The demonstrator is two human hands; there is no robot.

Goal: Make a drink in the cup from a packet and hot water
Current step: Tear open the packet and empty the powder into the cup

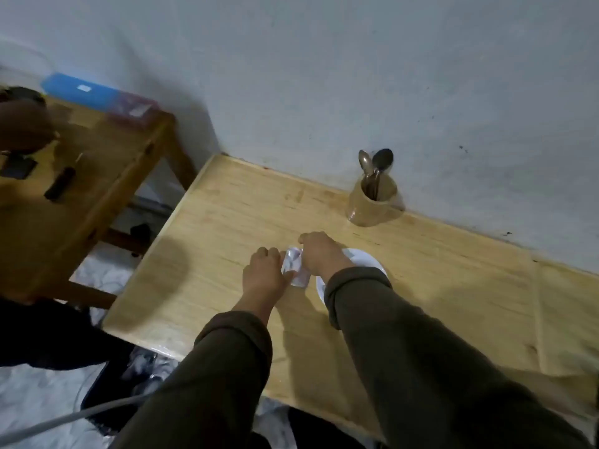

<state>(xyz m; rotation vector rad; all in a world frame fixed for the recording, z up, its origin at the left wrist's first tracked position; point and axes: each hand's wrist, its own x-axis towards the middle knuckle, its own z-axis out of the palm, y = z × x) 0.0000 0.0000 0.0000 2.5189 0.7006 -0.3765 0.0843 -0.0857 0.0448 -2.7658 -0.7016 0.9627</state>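
Hands are working mid-table: left hand [264, 274] and right hand [319, 254] are pinching the packet [294, 266], fingers clamped, apparently to tear it. White saucer [364, 258] is waiting just beside.

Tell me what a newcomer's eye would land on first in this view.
First, the two hands meeting at the middle of the pale wooden table: the left hand and right hand both grip a small packet between them. Just right of them a white saucer shows partly under the right sleeve. Against the wall behind stands a tan holder with two spoons sticking up.
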